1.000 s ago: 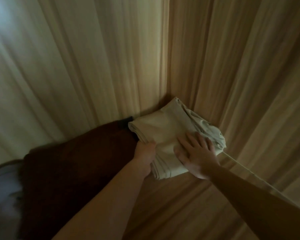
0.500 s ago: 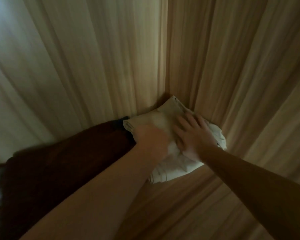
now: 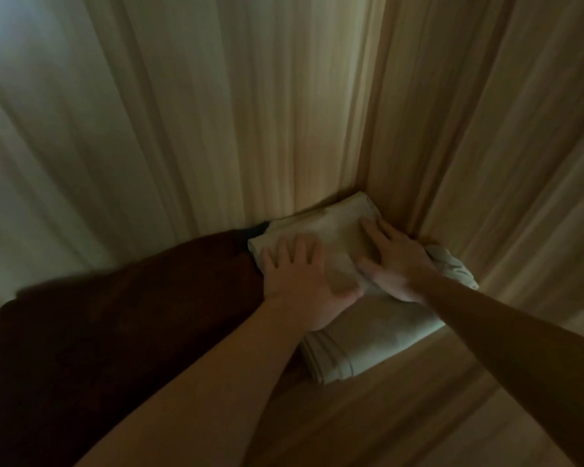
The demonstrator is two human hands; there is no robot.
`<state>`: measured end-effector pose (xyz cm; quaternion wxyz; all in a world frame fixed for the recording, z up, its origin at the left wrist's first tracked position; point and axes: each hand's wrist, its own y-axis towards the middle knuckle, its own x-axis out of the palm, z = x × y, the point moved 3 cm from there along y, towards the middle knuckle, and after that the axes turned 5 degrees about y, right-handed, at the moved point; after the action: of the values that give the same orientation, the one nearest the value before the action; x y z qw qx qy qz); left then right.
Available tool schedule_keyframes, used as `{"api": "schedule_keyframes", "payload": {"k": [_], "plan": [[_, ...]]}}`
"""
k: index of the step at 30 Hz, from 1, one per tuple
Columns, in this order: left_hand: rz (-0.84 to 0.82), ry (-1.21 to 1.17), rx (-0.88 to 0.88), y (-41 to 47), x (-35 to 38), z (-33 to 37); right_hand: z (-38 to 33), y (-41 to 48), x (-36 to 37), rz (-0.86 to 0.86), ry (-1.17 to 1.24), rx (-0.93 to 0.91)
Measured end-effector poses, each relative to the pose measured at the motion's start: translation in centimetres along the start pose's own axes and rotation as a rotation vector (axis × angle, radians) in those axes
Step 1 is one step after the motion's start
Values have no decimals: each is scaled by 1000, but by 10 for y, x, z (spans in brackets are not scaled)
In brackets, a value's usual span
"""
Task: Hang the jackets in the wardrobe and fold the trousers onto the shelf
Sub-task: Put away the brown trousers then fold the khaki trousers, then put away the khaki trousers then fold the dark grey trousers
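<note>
Wooden wardrobe walls (image 3: pixel 216 129) meet in a corner behind the shelf (image 3: pixel 418 399). A dark folded garment (image 3: pixel 115 332) lies beside the left grip (image 3: pixel 300 284). The folded cream trousers (image 3: pixel 368 348) lie under both grips. The left grip and the right grip (image 3: pixel 398 264) are released and press flat. This pair seems placed; no jackets are visible.

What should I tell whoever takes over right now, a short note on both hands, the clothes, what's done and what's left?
Left hand: open, flat, pressing on the folded cream trousers.
Right hand: open, flat on the same trousers.
Trousers: in the back right corner of the wooden shelf, against a dark brown garment on their left.
Done: this pair is folded and on the shelf.
Left: lift both hands off; the jackets are out of view, so their state cannot be told.
</note>
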<state>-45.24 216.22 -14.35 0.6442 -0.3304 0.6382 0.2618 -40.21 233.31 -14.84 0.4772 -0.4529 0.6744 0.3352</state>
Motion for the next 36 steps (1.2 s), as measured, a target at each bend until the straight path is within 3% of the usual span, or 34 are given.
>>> {"api": "schedule_keyframes", "payload": {"k": [8,15,19,22,25,29,32,36], "plan": [[43,19,27,6,2,1,-3,0,11,28,-135,12],[163,-16,-3,-27,1,4,12,-77,13,24,-91,54],[114,-24,26,-67,11,21,7,-127,14,-1,-114,147],[20,-3,50,-91,10,29,4,-172,-2,-59,10,249],[14,-60,42,-110,-7,34,4,-227,-30,-43,60,193],[103,-266,207,-159,-31,70,10,-315,-76,72,32,247],[221,-255,359,-224,-48,116,10,-397,-99,172,8,315],[216,-405,599,-335,-67,186,1,-533,-114,262,6,437]]}}
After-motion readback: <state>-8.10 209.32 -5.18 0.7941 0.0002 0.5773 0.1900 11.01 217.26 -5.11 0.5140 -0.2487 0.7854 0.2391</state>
